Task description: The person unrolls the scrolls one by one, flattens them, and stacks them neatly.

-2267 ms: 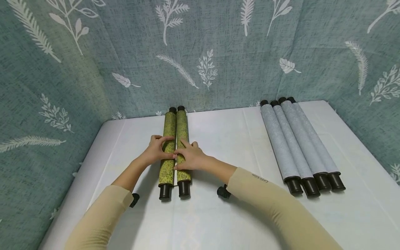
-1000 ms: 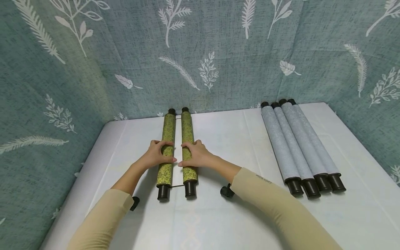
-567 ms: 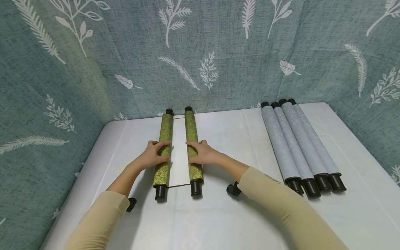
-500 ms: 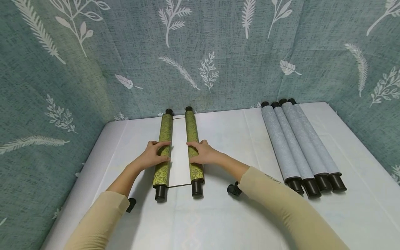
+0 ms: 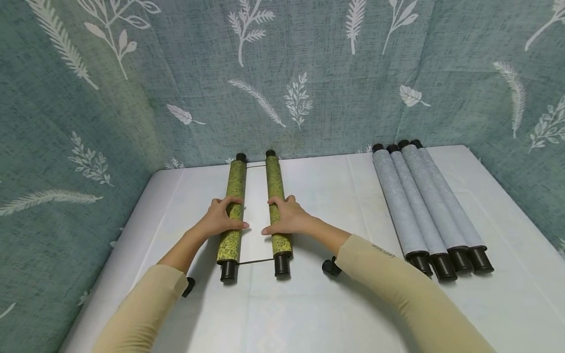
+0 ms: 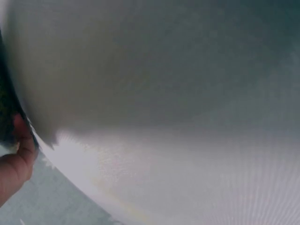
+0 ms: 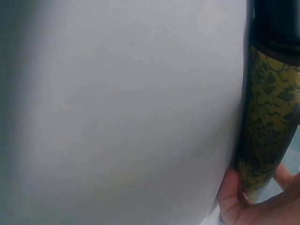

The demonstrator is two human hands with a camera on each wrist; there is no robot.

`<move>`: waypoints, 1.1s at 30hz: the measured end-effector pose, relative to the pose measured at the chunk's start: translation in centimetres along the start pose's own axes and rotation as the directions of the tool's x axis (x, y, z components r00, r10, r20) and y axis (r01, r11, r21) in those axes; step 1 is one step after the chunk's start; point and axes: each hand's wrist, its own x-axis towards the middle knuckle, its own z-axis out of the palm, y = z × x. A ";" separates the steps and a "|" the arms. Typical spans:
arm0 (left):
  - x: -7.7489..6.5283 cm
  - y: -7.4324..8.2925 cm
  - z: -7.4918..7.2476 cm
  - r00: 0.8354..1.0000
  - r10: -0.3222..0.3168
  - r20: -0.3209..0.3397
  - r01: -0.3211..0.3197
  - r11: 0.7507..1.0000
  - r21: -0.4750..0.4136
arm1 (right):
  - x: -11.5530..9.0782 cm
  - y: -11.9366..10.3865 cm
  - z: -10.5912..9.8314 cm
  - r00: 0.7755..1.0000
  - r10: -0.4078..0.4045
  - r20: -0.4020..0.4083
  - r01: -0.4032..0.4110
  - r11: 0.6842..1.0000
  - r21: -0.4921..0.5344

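Note:
A scroll with yellow-green, dark-patterned rolls and black end knobs lies on the white table in the head view. Its left roll (image 5: 237,184) and right roll (image 5: 274,179) stand apart, with a strip of white sheet (image 5: 256,230) between them, edged by a thin dark line. My left hand (image 5: 219,215) holds the left roll around its middle, thumb and finger reaching across it. The right roll is held likewise by my right hand (image 5: 289,217), its thumb pointing over the white strip. In the right wrist view, the fingers (image 7: 230,190) curl around the patterned roll (image 7: 269,112).
Several light grey rolls (image 5: 393,196) with black ends lie side by side at the right of the white table (image 5: 326,314). A teal leaf-print cloth (image 5: 335,113) rises behind the table and on both sides. Small black devices (image 5: 331,267) show at both wrists.
The two rolls, side by side at first, have moved apart, the right one mostly rightward, baring white sheet between them. Both hands have kept to their rolls. The grey rolls have stayed put.

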 end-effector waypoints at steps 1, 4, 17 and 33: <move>0.0 0.0 -0.1 1.000 0.002 0.010 -0.002 1.000 -0.011 | 0.0 0.0 -0.1 1.000 0.004 -0.001 -0.004 1.000 0.005; 0.0 0.0 -0.5 1.000 0.014 0.027 -0.014 1.000 -0.025 | -0.2 0.1 -0.3 1.000 0.012 -0.004 -0.012 0.999 0.032; -0.2 -1.1 -1.5 0.997 0.035 0.070 -0.028 0.995 -0.098 | -0.5 0.0 0.0 0.999 0.041 0.009 -0.041 0.994 0.106; -0.4 -1.4 -1.0 1.000 -0.021 0.023 0.021 1.000 -0.008 | -1.0 0.7 -0.6 0.999 0.035 -0.032 -0.033 0.996 0.082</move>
